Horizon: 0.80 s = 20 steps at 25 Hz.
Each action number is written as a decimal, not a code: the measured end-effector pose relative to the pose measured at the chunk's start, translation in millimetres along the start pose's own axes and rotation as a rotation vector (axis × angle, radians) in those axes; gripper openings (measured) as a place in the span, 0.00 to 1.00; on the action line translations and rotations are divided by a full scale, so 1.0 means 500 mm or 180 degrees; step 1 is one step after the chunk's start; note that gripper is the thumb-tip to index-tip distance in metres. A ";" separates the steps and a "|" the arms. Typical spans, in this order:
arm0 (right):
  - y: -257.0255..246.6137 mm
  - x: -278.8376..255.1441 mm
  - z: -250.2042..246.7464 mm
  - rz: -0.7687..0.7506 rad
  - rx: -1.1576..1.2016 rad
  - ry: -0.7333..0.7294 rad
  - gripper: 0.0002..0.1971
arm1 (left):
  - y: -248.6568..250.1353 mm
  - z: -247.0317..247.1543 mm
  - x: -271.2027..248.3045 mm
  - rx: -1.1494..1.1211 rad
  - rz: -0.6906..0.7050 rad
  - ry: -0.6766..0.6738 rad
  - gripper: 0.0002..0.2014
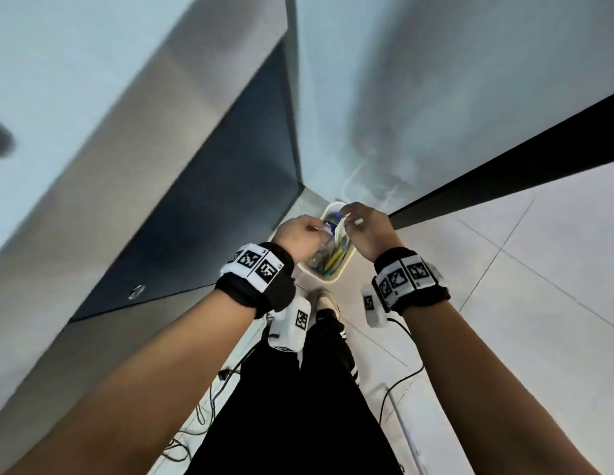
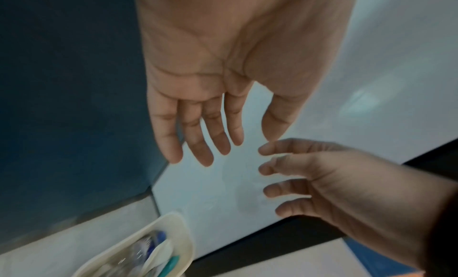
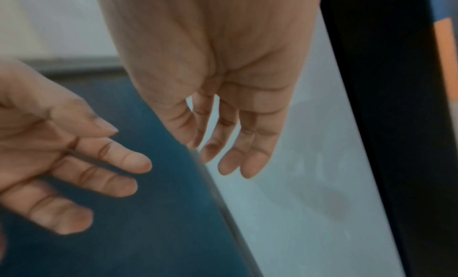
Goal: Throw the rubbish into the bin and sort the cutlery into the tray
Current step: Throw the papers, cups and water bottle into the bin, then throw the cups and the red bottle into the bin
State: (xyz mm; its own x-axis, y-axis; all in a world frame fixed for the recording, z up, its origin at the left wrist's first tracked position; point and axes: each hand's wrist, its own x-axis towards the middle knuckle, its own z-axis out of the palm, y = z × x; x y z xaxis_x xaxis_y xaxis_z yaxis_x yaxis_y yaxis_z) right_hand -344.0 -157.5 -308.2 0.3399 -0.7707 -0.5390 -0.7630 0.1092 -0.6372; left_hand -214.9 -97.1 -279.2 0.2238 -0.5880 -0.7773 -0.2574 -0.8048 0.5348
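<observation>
A small white bin (image 1: 337,276) stands on the floor in the corner, below both hands. Inside it lie a clear plastic bottle (image 1: 324,250) with a blue label, and yellow and teal scraps (image 1: 336,258). My left hand (image 1: 300,234) hovers over the bin's left side and my right hand (image 1: 362,228) over its far right rim. In the left wrist view the left hand (image 2: 198,128) has straight, spread fingers and holds nothing, with the bin (image 2: 184,230) beneath it. In the right wrist view the right hand (image 3: 238,144) is likewise flat and empty. No cutlery tray is in view.
A dark blue cabinet side (image 1: 213,214) rises on the left, under a pale counter. A white wall (image 1: 436,97) with a black strip (image 1: 504,173) closes the corner. My black trouser leg and shoe (image 1: 324,303) are just short of the bin. Cables (image 1: 394,382) trail over the tiled floor.
</observation>
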 end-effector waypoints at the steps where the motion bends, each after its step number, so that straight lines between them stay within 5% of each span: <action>1: -0.043 -0.026 -0.033 -0.0176 -0.0144 -0.0083 0.15 | 0.025 -0.028 -0.057 -0.0151 0.0067 0.0073 0.17; 10: -0.438 -0.233 -0.202 -0.2095 -0.1099 -0.0770 0.14 | 0.134 -0.265 -0.489 -0.0818 0.0795 0.1320 0.16; 15: -0.640 -0.314 -0.145 -0.2987 -0.1007 -0.0914 0.12 | 0.065 -0.403 -0.637 -0.1108 0.0888 0.2285 0.14; 20: -0.782 -0.355 -0.012 -0.3390 -0.1292 -0.1090 0.14 | -0.076 -0.537 -0.734 -0.1261 0.0447 0.3295 0.15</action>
State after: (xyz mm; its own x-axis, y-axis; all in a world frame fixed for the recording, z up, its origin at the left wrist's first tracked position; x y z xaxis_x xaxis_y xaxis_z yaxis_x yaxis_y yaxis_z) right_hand -109.4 -67.3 39.8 0.9904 -0.1386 -0.0024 -0.1050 -0.7389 -0.6656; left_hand -34.8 127.8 74.9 0.9387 -0.3104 -0.1496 -0.0652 -0.5863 0.8075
